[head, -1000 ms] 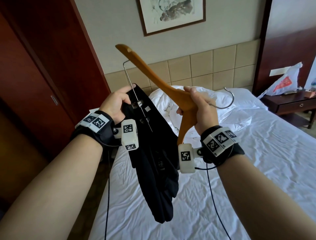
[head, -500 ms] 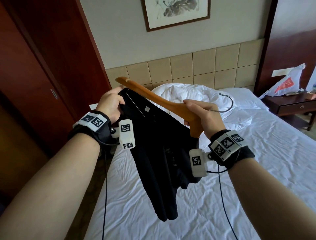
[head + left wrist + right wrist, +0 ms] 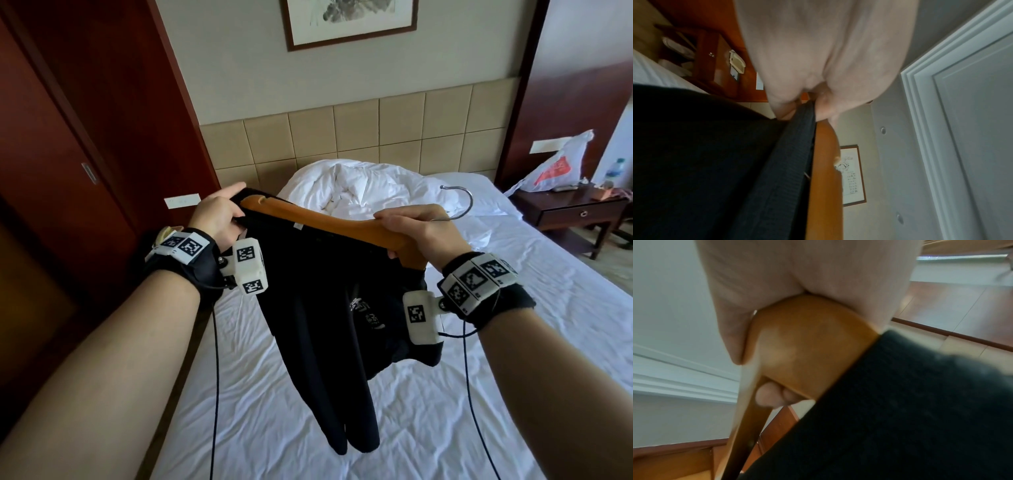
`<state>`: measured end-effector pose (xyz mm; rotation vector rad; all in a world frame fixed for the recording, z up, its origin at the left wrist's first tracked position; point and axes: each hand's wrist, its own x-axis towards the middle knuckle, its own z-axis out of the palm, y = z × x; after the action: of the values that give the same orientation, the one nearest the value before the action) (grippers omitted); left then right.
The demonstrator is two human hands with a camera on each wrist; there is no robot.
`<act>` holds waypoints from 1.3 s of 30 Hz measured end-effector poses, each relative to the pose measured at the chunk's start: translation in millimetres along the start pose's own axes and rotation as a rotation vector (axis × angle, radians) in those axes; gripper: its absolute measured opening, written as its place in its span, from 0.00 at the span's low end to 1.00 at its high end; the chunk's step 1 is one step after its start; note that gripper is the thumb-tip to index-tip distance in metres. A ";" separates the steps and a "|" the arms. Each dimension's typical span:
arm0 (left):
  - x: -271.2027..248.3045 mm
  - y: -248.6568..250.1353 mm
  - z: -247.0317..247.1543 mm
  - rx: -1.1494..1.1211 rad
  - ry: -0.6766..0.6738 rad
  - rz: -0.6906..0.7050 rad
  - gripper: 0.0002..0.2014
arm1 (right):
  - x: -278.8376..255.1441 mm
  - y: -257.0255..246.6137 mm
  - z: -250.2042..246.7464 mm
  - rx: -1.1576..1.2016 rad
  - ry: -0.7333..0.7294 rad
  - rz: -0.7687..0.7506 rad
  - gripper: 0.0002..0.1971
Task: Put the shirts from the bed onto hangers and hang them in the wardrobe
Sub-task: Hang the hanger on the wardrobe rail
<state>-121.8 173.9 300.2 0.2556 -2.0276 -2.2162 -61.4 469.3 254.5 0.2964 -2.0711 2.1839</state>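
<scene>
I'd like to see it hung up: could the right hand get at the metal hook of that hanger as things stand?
Probably yes. The right hand grips the wooden hanger at its middle, right beside the hook, which sticks out bare, with no black shirt over it.

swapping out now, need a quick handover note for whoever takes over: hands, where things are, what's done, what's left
Left hand: pinches the collar edge of the black shirt at one end of the wooden hanger.
Right hand: grips the hanger at its middle, metal hook pointing away over the bed.
Done: one hanger arm sits at the shirt's collar; the shirt hangs in the air above the bed.
Left: seat the shirt fully on both arms, then hang it in the wardrobe.
</scene>
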 end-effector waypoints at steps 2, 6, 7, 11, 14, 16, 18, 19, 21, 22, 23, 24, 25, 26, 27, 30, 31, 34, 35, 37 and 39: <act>0.4 -7.1 -0.4 0.072 0.022 0.004 0.32 | 0.9 1.2 0.0 -0.072 -0.011 0.035 0.04; -2.0 -15.3 1.2 0.284 0.047 0.138 0.34 | 3.2 9.7 13.2 -0.271 -0.049 0.061 0.04; -6.2 -14.4 3.4 0.414 0.032 0.205 0.33 | 4.9 11.5 18.4 -0.321 -0.054 0.066 0.04; -18.2 -11.0 12.3 0.821 -0.069 0.444 0.30 | 13.1 -10.2 30.4 -0.382 -0.071 0.041 0.09; -21.4 -9.0 18.3 0.931 -0.157 0.627 0.25 | 20.3 -28.1 35.6 -0.361 -0.043 -0.027 0.10; -24.1 -5.7 19.0 0.885 -0.118 0.755 0.19 | 19.4 -24.2 43.5 -0.385 -0.078 -0.006 0.11; -23.6 -5.9 18.4 0.811 -0.073 0.792 0.14 | 17.2 -17.3 47.7 -0.412 -0.099 0.047 0.13; -22.3 -7.9 18.2 0.840 -0.131 0.734 0.14 | 17.2 -18.1 47.7 -0.420 -0.098 0.061 0.12; -21.5 -16.9 18.9 1.024 -0.365 0.503 0.17 | 16.0 -27.3 48.2 -0.428 -0.114 0.057 0.09; -22.5 -23.4 18.4 1.105 -0.473 0.399 0.17 | 16.1 -32.8 48.3 -0.432 -0.130 0.049 0.08; -25.4 -29.8 18.7 1.165 -0.550 0.321 0.15 | 16.1 -37.6 48.5 -0.442 -0.148 0.043 0.08; -27.8 -36.9 20.1 1.186 -0.585 0.314 0.12 | 15.2 -41.8 48.5 -0.452 -0.167 0.038 0.07; -30.6 -42.9 20.9 1.181 -0.591 0.339 0.15 | 13.6 -44.9 48.2 -0.468 -0.183 0.034 0.07; -31.0 -49.4 20.7 1.146 -0.577 0.375 0.18 | 11.8 -46.7 47.5 -0.482 -0.197 0.032 0.07; -33.5 -53.7 21.2 1.114 -0.536 0.395 0.18 | 11.3 -47.7 45.1 -0.502 -0.197 0.032 0.07; -37.0 -61.4 20.6 0.980 -0.431 0.489 0.15 | 6.4 -44.4 37.0 -0.627 -0.002 -0.028 0.11; -38.1 -61.3 20.2 0.959 -0.396 0.493 0.15 | 2.8 -39.3 35.4 -0.655 0.112 -0.061 0.17; -43.1 -57.7 17.8 0.899 -0.315 0.542 0.15 | -15.8 -12.0 36.1 -0.612 0.246 -0.126 0.32; -45.1 -56.9 17.3 0.885 -0.301 0.554 0.14 | -22.8 -3.6 38.1 -0.598 0.262 -0.133 0.32; -51.0 -56.4 17.6 0.850 -0.305 0.572 0.12 | -31.7 7.2 40.7 -0.563 0.308 -0.148 0.29; -55.6 -58.5 14.7 0.785 -0.321 0.548 0.13 | -37.7 10.0 38.8 -0.540 0.340 -0.159 0.28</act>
<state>-69.3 205.0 245.4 -0.5610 -2.6262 -1.1326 -24.5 431.9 238.2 0.0272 -2.2330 1.3944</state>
